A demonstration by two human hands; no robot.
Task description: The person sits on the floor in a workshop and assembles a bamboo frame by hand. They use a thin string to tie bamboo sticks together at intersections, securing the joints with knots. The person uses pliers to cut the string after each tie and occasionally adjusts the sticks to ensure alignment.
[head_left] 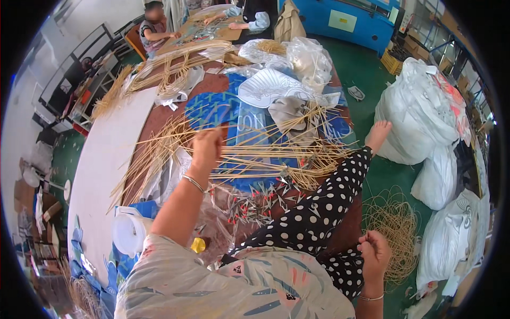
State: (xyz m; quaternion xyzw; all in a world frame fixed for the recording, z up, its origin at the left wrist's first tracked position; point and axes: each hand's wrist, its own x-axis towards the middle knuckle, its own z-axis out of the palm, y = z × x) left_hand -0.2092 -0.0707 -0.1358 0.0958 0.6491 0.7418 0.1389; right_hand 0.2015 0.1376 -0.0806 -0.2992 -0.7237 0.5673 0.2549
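Cane strips [255,155], pale and thin, are lying in a loose bundle across the middle of a red-brown counter [163,119], their ends fanning toward its left and right edges. The wearer's left hand [207,146] is resting over the bundle's left part, its fingers curled inward; whether they are grasping a strip, I cannot tell. The right hand [376,252] is hanging beyond the counter's right edge, fingers bent, with nothing clearly visible in them. The step in hand seems to be sorting or picking out strips; the next move probably calls for pinching one strip and easing it free without tangling the others.

Many small red-tipped clips [260,204] are lying between the bundle and the near edge. A leg in dotted trousers [319,207] is stretching along the right edge, its bare foot [379,135] sticking out past it. Blue patterned cloth [212,109] is spreading beneath and beyond the strips. On the green floor to the right, a tangle of cane [393,239] is lying near stuffed white bags [417,114].
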